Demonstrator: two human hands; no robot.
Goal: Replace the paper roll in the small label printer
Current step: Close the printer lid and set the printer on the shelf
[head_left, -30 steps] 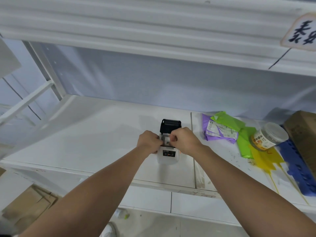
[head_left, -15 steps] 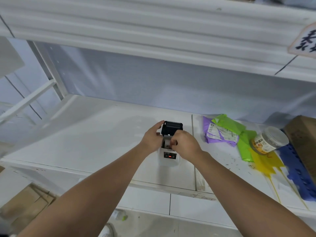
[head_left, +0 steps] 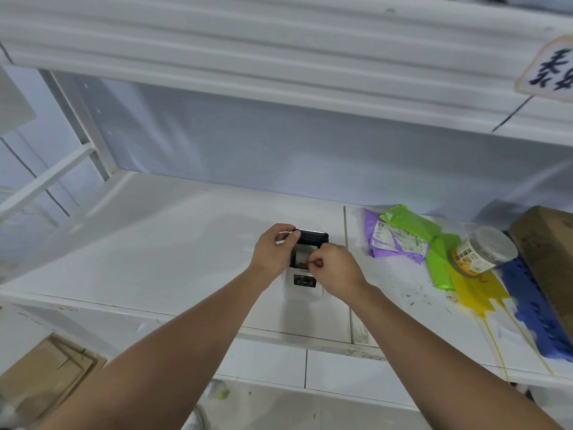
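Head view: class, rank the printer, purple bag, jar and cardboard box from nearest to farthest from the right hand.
From the right hand:
1. Printer, under the hand.
2. Purple bag, to its right.
3. Jar, farther right.
4. Cardboard box, far right edge.

Bright, even, bluish-white light, soft shadows behind the label printer [head_left: 305,279], wide-angle bending of shelf edges far from it, slight overall softness.

A white shelf [head_left: 155,252] carries a small white label printer [head_left: 303,285] near its front edge. To the right lie purple and green mailer bags [head_left: 400,237], a clear lidded jar [head_left: 483,251] on its side, yellow plastic [head_left: 477,290], a blue crate piece [head_left: 533,305] and a cardboard box [head_left: 548,243].
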